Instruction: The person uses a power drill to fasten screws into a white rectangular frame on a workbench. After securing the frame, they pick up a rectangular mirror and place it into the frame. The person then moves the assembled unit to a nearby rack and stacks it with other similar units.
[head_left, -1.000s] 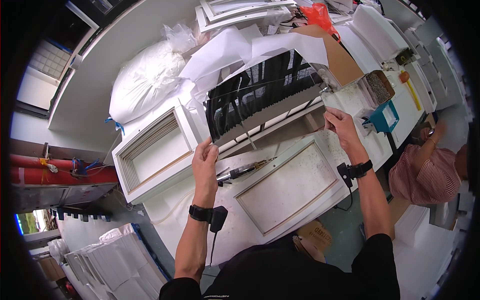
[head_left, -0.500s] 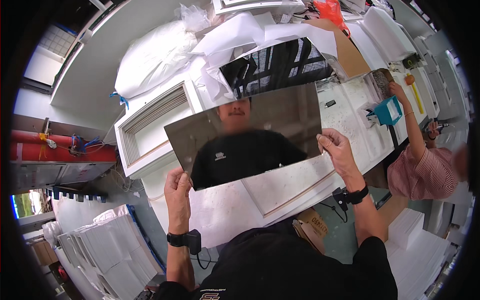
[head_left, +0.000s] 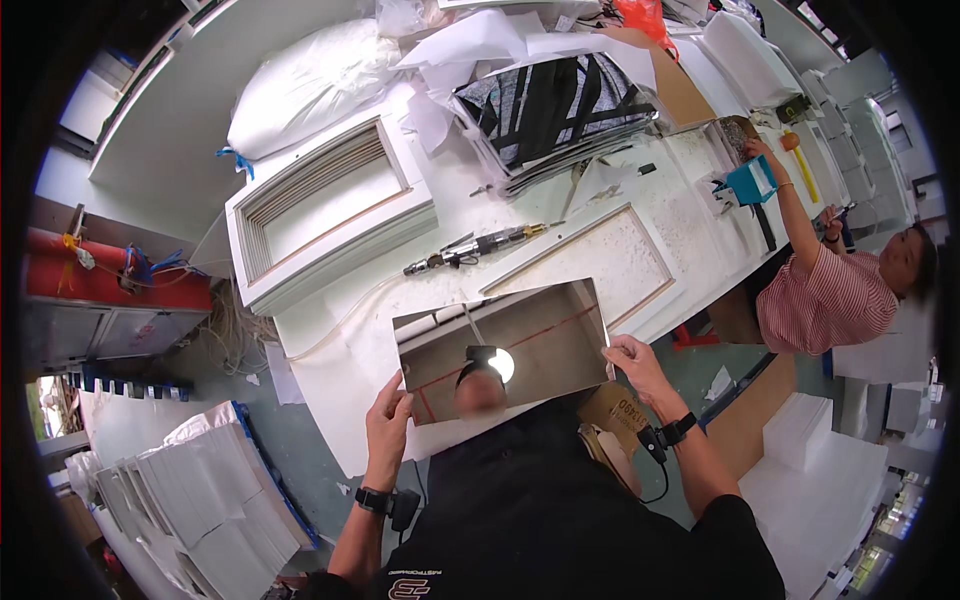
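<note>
Head view: our left hand (head_left: 388,412) pinches the mirror's (head_left: 500,350) lower left corner, and our right hand (head_left: 634,357) grips its right edge, holding it level over the white table's (head_left: 345,345) near edge. With only edge holds, we judge the glass could slip and chip against the table.
</note>
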